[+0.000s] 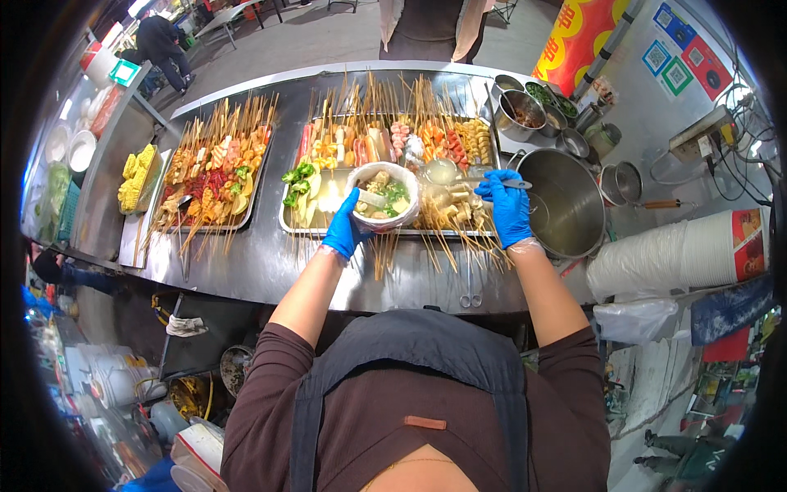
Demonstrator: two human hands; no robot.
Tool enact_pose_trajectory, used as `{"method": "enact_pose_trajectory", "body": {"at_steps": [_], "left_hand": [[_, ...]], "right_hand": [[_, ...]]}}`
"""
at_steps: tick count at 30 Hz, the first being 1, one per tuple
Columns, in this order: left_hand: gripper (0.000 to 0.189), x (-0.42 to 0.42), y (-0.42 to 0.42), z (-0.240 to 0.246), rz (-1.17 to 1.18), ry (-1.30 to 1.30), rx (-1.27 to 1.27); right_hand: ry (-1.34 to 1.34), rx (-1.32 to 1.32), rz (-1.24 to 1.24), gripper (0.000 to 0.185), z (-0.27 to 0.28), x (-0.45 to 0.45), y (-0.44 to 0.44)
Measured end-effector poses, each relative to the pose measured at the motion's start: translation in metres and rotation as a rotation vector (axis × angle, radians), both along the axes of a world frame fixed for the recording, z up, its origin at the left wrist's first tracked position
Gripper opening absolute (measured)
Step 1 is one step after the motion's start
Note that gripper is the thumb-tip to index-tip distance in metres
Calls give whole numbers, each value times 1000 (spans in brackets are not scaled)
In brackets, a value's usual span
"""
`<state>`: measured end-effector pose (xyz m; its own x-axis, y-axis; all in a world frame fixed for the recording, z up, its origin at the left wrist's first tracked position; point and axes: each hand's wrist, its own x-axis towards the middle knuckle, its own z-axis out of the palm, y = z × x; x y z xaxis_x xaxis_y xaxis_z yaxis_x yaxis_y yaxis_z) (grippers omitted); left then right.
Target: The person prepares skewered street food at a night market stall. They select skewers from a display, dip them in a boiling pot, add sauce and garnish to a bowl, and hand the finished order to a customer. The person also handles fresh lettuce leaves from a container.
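Observation:
My left hand (342,230), in a blue glove, grips a round bowl (411,213) lined with thin clear plastic. Broth, chopped greens and pieces of food (382,192) fill it. In my right hand (508,208), also gloved in blue, is the handle of a metal ladle (441,171). The ladle's cup holds pale liquid and hovers just right of the bowl, over the tray. Below both hands lies a metal tray (284,220) of skewered food standing in broth. Close to my right hand stands a deep metal pot (572,172) with cloudy liquid inside.
Another skewer tray (251,216) and a container of yellow food (136,178) sit left. Metal condiment pots (520,117), a strainer (621,183) and stacked white bowls (670,252) stand right. Scissors (471,299) lie at the near edge. A person (430,31) stands across the counter.

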<state>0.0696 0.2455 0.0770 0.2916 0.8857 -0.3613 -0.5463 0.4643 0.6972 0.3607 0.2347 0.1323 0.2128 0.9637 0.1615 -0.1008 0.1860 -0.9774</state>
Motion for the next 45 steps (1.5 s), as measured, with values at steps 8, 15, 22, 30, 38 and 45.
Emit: {"method": "enact_pose_trajectory", "body": {"at_steps": [8,15,22,30,38,45], "left_hand": [[72,28,-4,10,-14,-31,-15],[68,32,-2,-1,-92,-172,18],[67,25,-19,11,-81,-255,5],[65,18,-51,35,-8,-324,-10],[64,-41,-87,26,336,-303,130],[64,-135,-141,34,734,-221,139]], "right_hand": [[-111,199,110,8,61,-35,-41],[-1261,744,480,9,69,-28,-80],[-1136,505,262,23,32,8,-73],[-659,420,87,25,-41,23,-66],[-1119,500,265,26,-56,20,-74],[-1077,-18,504,18,-62,9,-83]]}}
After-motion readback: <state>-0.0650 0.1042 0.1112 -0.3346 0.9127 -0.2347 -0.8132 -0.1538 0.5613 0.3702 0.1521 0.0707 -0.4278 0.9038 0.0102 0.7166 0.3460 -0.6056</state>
